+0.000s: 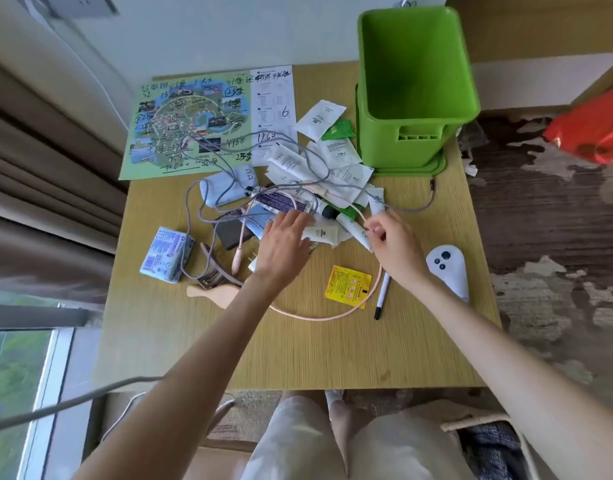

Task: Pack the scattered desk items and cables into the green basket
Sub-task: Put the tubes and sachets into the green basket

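The green basket [416, 98] stands empty at the table's back right. In front of it lies a heap of white sachets [336, 152], tubes [320, 233] and a tangled grey cable [215, 202]. A pink cable [319, 318] loops toward the table's front. My left hand [284, 244] lies flat with straight fingers over the heap, touching a white tube. My right hand [390, 237] pinches the pink cable beside the tubes.
A green map sheet [180, 126] lies at the back left. A blue tissue pack [166, 254], a wooden comb [215, 292], a yellow sachet [348, 287], a black pen [382, 294] and a white remote [449, 271] lie scattered on the wooden table [298, 355]. A red bag [592, 129] is off to the right.
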`<state>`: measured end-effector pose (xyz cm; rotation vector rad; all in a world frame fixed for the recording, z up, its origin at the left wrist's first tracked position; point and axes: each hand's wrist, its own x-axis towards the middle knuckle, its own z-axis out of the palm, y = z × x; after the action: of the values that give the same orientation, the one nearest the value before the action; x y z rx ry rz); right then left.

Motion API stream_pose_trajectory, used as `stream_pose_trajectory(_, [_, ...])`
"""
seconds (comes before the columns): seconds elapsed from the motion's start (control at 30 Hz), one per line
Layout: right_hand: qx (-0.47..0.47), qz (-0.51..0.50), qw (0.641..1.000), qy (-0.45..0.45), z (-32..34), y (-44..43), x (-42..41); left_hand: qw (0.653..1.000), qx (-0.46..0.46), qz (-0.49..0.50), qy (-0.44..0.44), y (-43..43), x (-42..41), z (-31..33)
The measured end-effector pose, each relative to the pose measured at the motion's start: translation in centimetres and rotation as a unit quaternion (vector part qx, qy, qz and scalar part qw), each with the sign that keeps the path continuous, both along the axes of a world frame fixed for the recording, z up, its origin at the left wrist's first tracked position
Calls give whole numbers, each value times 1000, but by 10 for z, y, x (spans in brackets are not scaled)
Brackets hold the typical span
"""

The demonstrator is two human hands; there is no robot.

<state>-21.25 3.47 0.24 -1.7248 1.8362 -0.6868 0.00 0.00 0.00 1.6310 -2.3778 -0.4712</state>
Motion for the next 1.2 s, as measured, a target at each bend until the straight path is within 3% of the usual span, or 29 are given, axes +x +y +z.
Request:
stream_pose_trajectory(0.17, [43, 53, 995, 71, -9, -51, 17, 991, -3, -61, -122, -17, -13, -17])
stream_pose_trajectory(0.33, [45, 68, 979, 189, -19, -58, 32, 987, -49, -86, -125, -22, -12, -13])
stream_pose_trajectory(0.47, [56, 46, 975, 209, -25, -58, 29, 991, -56, -70, -95, -20, -8, -5])
stream_pose_trajectory(0.63, [88, 47, 982, 161, -25, -54, 21, 994, 66, 52, 76, -23, -2, 7])
stream_pose_trajectory(0.77, [106, 71, 986, 106, -18, -52, 18, 902, 243, 174, 311, -35, 1, 21])
stream_pose_trajectory(0.87, [156, 59, 986, 31, -13, -46, 11, 858, 289, 223, 362, -49, -1, 28])
stream_pose_trajectory(0.93, [187, 47, 979, -65, -10, -44, 4, 838, 293, 241, 394, -62, -6, 33])
stream_pose_trajectory(0.97, [197, 39, 973, -113, -8, -45, 1, 841, 283, 245, 390, -68, -10, 34])
stream_pose_trajectory(1.03, [201, 14, 962, -186, -5, -48, -5, 885, 239, 226, 329, -80, -18, 34])
stream_pose_trajectory(1.13, [203, -51, 942, -263, -5, -56, -14, 964, 149, 162, 151, -98, -29, 32])
stream_pose_trajectory(1.2, [203, -102, 934, -276, -6, -63, -21, 984, 129, 114, 37, -107, -32, 29])
